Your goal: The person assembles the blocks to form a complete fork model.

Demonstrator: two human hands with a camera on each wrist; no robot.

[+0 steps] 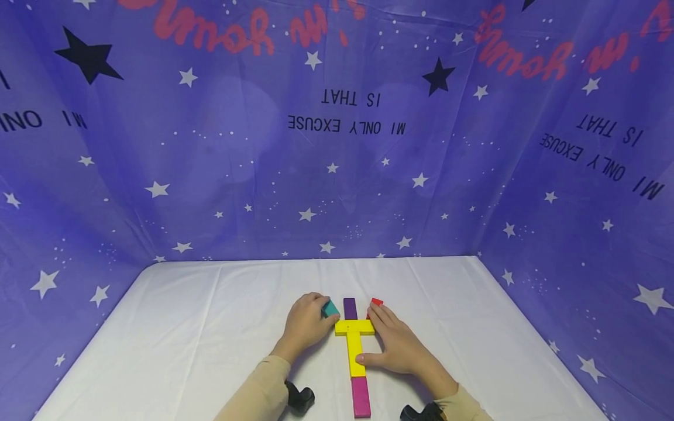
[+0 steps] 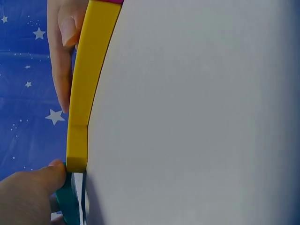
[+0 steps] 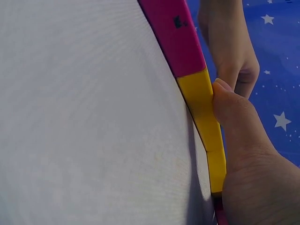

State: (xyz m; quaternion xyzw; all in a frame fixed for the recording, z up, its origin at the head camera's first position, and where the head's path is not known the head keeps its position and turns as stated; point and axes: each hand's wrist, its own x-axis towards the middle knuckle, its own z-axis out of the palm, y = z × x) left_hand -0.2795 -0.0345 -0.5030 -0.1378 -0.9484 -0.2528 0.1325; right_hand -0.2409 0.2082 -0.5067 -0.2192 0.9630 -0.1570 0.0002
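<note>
Along the middle of the white table runs a row of blocks: a purple block (image 1: 350, 309) at the far end, a yellow crosspiece (image 1: 348, 327), a long yellow block (image 1: 355, 351), and a magenta block (image 1: 361, 399) nearest. My left hand (image 1: 305, 320) pinches a teal block (image 1: 329, 308) by the crosspiece's left end; the left wrist view shows the thumb on that teal block (image 2: 69, 199). Extended fingers of my right hand (image 1: 399, 344) touch a red block (image 1: 376, 302) at the right end, partly hidden by them. Its thumb rests on the long yellow block (image 3: 199, 101).
A white cloth (image 1: 210, 339) covers the table. Purple-blue curtains (image 1: 263, 175) with stars and lettering stand behind and along both sides. Black wrist devices (image 1: 301, 399) hang near both sleeves at the front.
</note>
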